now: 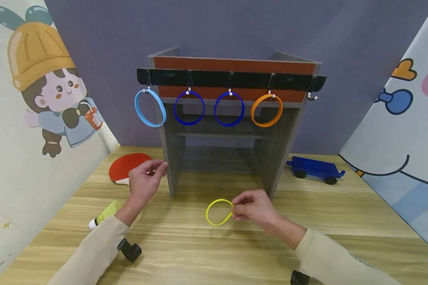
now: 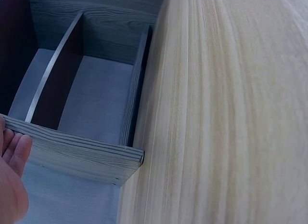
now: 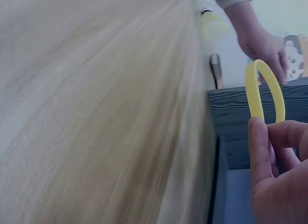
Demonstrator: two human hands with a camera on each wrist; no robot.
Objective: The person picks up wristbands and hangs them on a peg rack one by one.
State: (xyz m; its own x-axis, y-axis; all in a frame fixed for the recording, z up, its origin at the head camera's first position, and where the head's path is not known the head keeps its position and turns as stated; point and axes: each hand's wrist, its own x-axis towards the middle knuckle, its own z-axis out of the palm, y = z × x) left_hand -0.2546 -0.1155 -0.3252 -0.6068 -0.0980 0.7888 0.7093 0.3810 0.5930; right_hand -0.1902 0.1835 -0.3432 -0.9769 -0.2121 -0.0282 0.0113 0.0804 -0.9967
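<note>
My right hand (image 1: 255,209) pinches a yellow wristband (image 1: 207,215) between thumb and fingers, above the wooden table before the grey shelf unit. In the right wrist view the wristband (image 3: 251,91) stands up from the fingertips. My left hand (image 1: 145,178) is at the left side panel of the shelf unit (image 1: 169,154), fingers loosely curled. The left wrist view shows its fingers (image 2: 18,151) beside the panel's edge; whether they touch is unclear. A light blue wristband (image 1: 137,109), two dark blue wristbands (image 1: 176,114) and an orange wristband (image 1: 253,113) hang from hooks on a black strip (image 1: 210,78).
Another metal hook (image 1: 313,97) sticks out at the strip's right end. Left of the unit lie a red table tennis paddle (image 1: 126,166) and a yellow shuttlecock (image 1: 107,211). A blue wheeled toy cart (image 1: 315,168) stands at the right. Printed panels flank the table.
</note>
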